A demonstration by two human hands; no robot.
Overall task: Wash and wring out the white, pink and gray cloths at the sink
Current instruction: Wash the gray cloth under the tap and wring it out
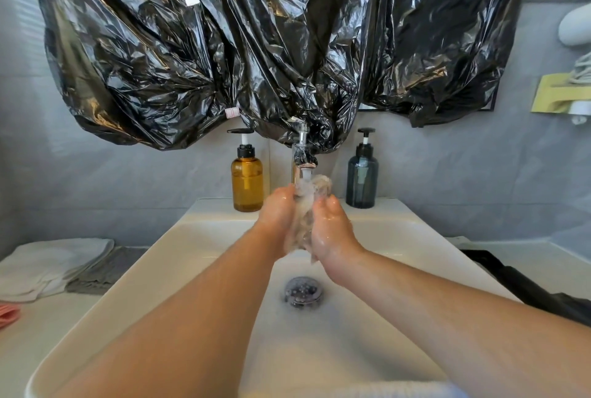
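A wet, bunched pale cloth [316,188] is held under the running chrome faucet [303,154], over the white sink [204,231]. My left hand [277,212] grips its left side and my right hand [332,228] grips its right side; both hands are wet and soapy. The cloth's lower part is squeezed between my palms. On the counter to the left lie a folded white cloth [48,266], a gray cloth [102,273] beside it, and a pink cloth [8,314] at the frame's left edge.
An amber pump bottle [247,178] stands left of the faucet and a dark blue pump bottle [362,178] right of it. Black plastic sheeting [256,46] covers the wall above. The drain [303,292] lies below my hands. A black item [527,289] lies on the right counter.
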